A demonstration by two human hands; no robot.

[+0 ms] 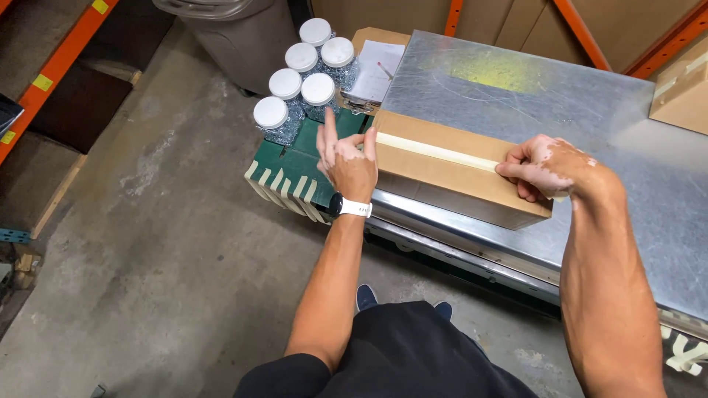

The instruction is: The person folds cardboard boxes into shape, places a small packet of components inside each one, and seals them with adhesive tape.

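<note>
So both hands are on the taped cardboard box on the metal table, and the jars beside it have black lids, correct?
Not quite. The head view shows the jars have white lids, not black. The rest holds: the left hand and right hand are both at the taped cardboard box on the metal table.

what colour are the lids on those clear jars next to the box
White. All six round lids on the clear plastic jars are plain white, seen best in the head view.

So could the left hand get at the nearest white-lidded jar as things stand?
Probably yes. The left hand rests at the cardboard box's left end, fingers open, and the nearest jar stands just beyond with nothing between them.
</note>
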